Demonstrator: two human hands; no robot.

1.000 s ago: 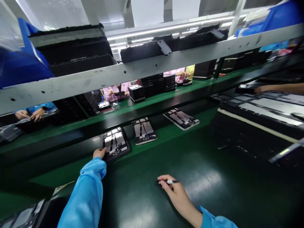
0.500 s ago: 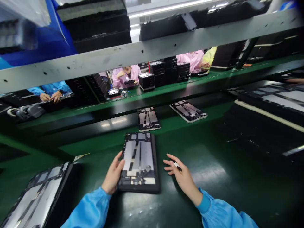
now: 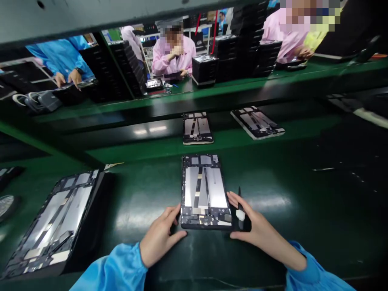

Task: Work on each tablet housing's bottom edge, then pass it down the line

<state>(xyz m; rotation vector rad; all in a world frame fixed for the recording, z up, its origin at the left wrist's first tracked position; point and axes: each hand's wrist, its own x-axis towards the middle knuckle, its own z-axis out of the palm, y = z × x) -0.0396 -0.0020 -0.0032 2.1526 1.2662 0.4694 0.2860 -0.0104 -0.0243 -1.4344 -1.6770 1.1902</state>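
Observation:
An opened tablet (image 3: 217,184) lies in front of me, its back cover off, so silver battery cells, a dark ribbon strip and circuit boards show. At its lower left corner is my left hand (image 3: 160,234), fingertips against the side edge and thumb spread apart near the bottom edge. Along the lower right side my right hand (image 3: 257,226) reaches in, fingertips at the edge and thumb near the corner. Tucked in that hand is a slim black pointed tool (image 3: 240,215) with a white wrap; it resembles tweezers, but its tips are not clear.
Two more opened tablets (image 3: 198,128) (image 3: 258,123) lie further back. At left, another opened tablet (image 3: 57,218) rests on a dark block or stack. A green shelf (image 3: 121,106) with stacked black trays (image 3: 205,72) crosses the back. Co-workers (image 3: 173,50) sit beyond it.
My left hand and the tablet have shifted right in view, and my left grip has loosened. My right hand has come to the tablet's right edge. The view has tilted lower beneath the upper shelf.

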